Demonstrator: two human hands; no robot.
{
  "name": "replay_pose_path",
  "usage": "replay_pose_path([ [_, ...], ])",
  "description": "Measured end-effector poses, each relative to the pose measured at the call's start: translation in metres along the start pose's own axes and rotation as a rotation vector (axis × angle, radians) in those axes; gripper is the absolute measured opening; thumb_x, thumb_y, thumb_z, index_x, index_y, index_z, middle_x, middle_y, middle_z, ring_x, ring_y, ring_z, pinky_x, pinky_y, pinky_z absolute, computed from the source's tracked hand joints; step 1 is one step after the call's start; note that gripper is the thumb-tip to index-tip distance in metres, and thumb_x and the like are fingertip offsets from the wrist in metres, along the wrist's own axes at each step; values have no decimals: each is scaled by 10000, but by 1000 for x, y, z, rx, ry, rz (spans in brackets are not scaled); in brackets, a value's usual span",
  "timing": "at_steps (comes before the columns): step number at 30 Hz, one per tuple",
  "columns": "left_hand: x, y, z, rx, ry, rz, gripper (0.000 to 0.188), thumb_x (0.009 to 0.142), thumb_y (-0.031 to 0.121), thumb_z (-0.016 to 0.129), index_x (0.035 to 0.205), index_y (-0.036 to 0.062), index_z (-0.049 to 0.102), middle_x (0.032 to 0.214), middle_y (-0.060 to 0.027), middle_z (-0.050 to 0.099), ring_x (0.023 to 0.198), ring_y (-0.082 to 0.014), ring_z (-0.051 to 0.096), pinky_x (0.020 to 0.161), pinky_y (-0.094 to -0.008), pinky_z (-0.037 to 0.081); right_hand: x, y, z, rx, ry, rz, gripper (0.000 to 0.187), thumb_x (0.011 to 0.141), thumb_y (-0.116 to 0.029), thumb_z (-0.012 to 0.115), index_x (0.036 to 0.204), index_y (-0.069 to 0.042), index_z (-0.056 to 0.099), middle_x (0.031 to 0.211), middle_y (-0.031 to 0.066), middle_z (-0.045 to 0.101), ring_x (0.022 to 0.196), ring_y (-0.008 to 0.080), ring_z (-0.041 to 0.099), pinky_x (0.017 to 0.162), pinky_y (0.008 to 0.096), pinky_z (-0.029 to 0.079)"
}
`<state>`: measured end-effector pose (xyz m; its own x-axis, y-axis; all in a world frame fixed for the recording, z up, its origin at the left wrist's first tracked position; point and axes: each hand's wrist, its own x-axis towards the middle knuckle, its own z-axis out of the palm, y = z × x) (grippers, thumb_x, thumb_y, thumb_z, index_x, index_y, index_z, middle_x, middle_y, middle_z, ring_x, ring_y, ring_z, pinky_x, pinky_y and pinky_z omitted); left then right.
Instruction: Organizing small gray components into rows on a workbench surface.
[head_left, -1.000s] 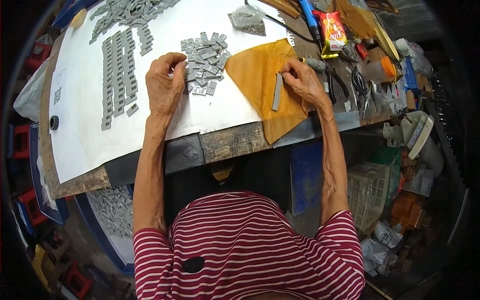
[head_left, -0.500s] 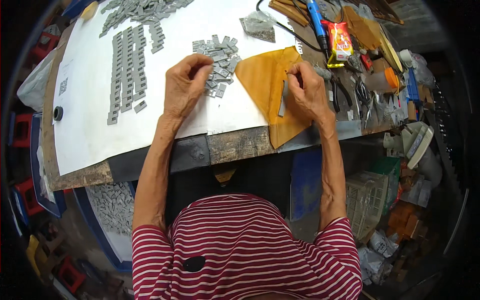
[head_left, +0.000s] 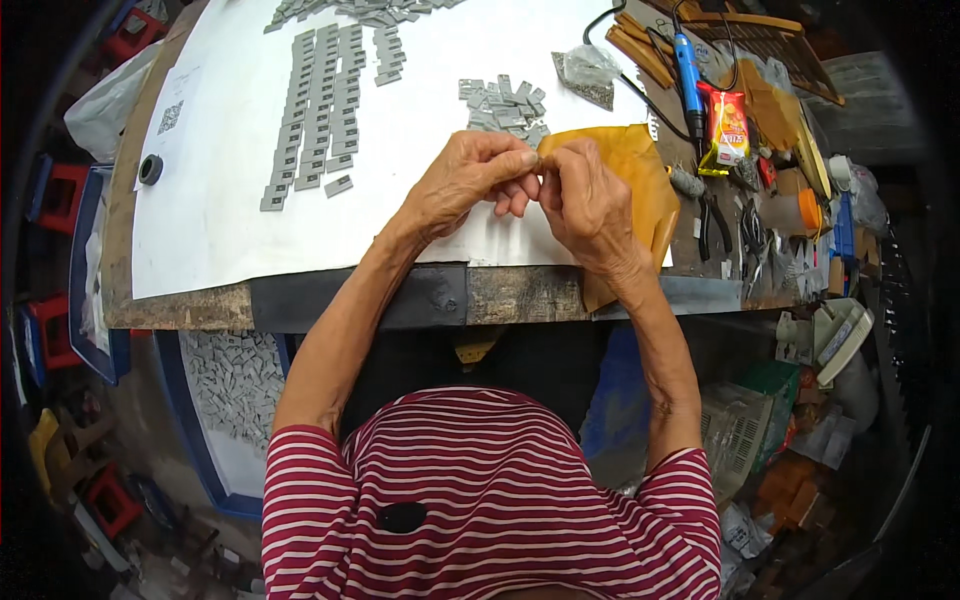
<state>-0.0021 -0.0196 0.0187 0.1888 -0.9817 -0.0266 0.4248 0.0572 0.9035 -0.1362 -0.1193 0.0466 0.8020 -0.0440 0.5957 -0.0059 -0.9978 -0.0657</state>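
Note:
My left hand point(head_left: 482, 172) and my right hand point(head_left: 588, 200) meet above the white sheet point(head_left: 420, 110), thumbs and forefingers pinched together. Whatever lies between the fingertips is too small and hidden to make out. Just beyond them is a loose pile of small grey rectangular pieces point(head_left: 505, 105). An orange-brown sheet point(head_left: 640, 165) lies beneath and beyond my right hand, hanging over the table's front edge. To the left, more grey pieces point(head_left: 325, 105) are laid in overlapping rows, with a single grey piece point(head_left: 339, 186) beside their near end.
A clear bag of small parts point(head_left: 588, 75), a blue handheld tool point(head_left: 688, 75), a red packet point(head_left: 727, 130) and pliers point(head_left: 714, 225) crowd the right side. A black ring point(head_left: 150, 169) lies far left. Below the table, a blue tray point(head_left: 235, 495) holds many grey pieces.
My hands have come together, the left moving right and the right moving left, off the orange-brown sheet's near part. The whole view has shifted, so the table appears further right.

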Motion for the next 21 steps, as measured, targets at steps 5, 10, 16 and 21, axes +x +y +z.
replay_pose_path([
  [5, 0, -1, 1, -29, 3, -7, 234, 880, 200, 514, 786, -6, 573, 667, -68, 593, 521, -92, 564, 439, -164, 424, 1, 0, -3, -68, -27, -37, 206, 686, -13, 617, 828, 0, 469, 763, 110, 471, 603, 220, 542, 486, 304, 445],
  [10, 1, -5, 0, -34, 7, -7, 239, 875, 208, 520, 780, -4, 574, 653, -64, 587, 513, -86, 558, 429, -165, 418, 0, -3, -5, -91, -103, -55, 174, 696, 2, 577, 827, 12, 463, 756, 120, 459, 632, 223, 543, 518, 300, 453],
  [16, 1, -3, 1, 86, 51, -1, 203, 849, 186, 533, 782, 0, 581, 611, -46, 571, 480, -59, 515, 407, -161, 378, -3, -2, -5, -88, -113, -67, 184, 683, 23, 567, 834, 7, 463, 751, 116, 453, 622, 228, 538, 519, 311, 450],
  [21, -1, 1, 3, 110, 96, -55, 169, 798, 159, 553, 747, 3, 593, 572, -34, 550, 445, -44, 452, 396, -159, 336, -5, -3, -2, 199, -30, 99, 169, 684, 58, 559, 824, 0, 486, 706, 112, 459, 593, 233, 525, 508, 324, 437],
])
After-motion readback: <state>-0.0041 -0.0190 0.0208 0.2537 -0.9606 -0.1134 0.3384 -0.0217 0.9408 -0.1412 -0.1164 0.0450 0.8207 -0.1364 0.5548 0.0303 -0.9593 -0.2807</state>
